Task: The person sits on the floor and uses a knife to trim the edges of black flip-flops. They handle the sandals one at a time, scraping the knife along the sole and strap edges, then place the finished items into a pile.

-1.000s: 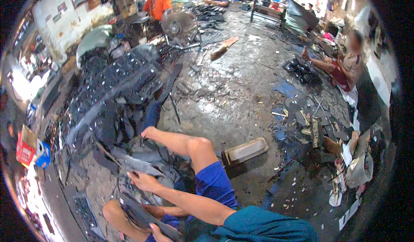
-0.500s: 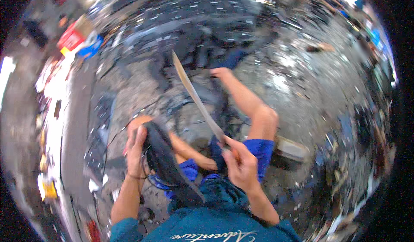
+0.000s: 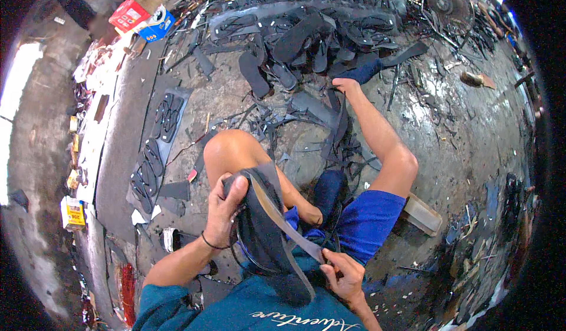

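Observation:
My left hand [image 3: 227,204] is closed around the upper end of a black rubber sandal [image 3: 257,236], its thumb on top. The sandal is tilted in front of my chest. My right hand [image 3: 345,275] grips the handle end of a long, slightly curved knife [image 3: 296,237]. The blade lies along the sandal's right edge, its tip near my left thumb. A dark rubber strip curves down along that edge toward my shirt. The knife's handle is mostly hidden in my fingers.
Beyond my feet lies a heap of black sandals [image 3: 298,36]. More sandals [image 3: 148,169] lie in rows at the left. Rubber offcuts [image 3: 277,122] litter the floor. A red-and-blue box [image 3: 137,14] stands far left, a brush [image 3: 476,80] lies far right, and a pale block [image 3: 422,214] sits beside my right thigh.
The knife was raised upright, apart from the sandal. Now its blade has come down left against the sandal's edge. My right hand has lowered, and the view has shifted.

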A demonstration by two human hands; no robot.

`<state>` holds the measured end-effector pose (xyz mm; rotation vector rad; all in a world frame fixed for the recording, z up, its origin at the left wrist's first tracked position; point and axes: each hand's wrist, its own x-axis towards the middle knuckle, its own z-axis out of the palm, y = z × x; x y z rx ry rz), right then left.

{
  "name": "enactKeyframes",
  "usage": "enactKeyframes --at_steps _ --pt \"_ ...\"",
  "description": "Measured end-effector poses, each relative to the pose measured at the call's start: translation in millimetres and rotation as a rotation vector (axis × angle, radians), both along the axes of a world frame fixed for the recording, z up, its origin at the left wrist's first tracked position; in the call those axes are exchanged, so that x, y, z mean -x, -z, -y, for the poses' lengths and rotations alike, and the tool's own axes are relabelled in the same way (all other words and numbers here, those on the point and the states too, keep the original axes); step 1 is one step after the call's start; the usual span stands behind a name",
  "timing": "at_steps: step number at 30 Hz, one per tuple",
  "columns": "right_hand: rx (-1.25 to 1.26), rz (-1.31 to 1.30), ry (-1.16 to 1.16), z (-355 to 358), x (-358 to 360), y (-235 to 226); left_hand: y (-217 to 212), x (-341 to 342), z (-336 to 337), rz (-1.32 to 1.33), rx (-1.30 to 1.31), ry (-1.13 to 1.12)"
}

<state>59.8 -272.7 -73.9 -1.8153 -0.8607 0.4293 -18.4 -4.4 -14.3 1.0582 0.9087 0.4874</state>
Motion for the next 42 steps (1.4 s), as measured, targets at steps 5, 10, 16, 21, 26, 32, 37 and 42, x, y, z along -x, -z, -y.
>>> enactKeyframes --at_steps 5,10,16,21,26,32,37,42 --pt "0.048 -0.015 0.009 -20.3 -23.7 -30.6 8.6 -4.3 9.5 0.002 -0.139 0.017" --pt "0.064 -0.001 -0.024 -35.4 -44.8 -51.8 4.0 -7.4 13.5 -0.027 -0.194 0.097" --pt "-0.062 0.084 -0.066 -91.7 -70.5 -56.8 2.3 -5.3 22.8 -0.048 -0.159 0.236" --pt "-0.204 -0.356 0.185 -72.2 -99.0 -35.0 -43.0 -33.2 2.9 -0.015 -0.372 0.058" --pt "-0.283 -0.391 0.479 -22.5 -97.7 -12.6 -0.7 -55.0 -36.9 0.339 -0.197 -0.077" --pt "-0.124 -0.239 0.466 -7.2 -60.3 4.0 36.3 -103.3 74.0 0.385 0.612 -0.118" --pt "-0.036 -0.036 0.444 -0.1 -36.2 -2.3 37.1 -103.1 70.2 0.432 0.729 -0.233" --pt "-0.034 -0.104 0.369 3.1 -13.5 9.7 35.6 -96.2 68.2 0.479 0.758 -0.227"
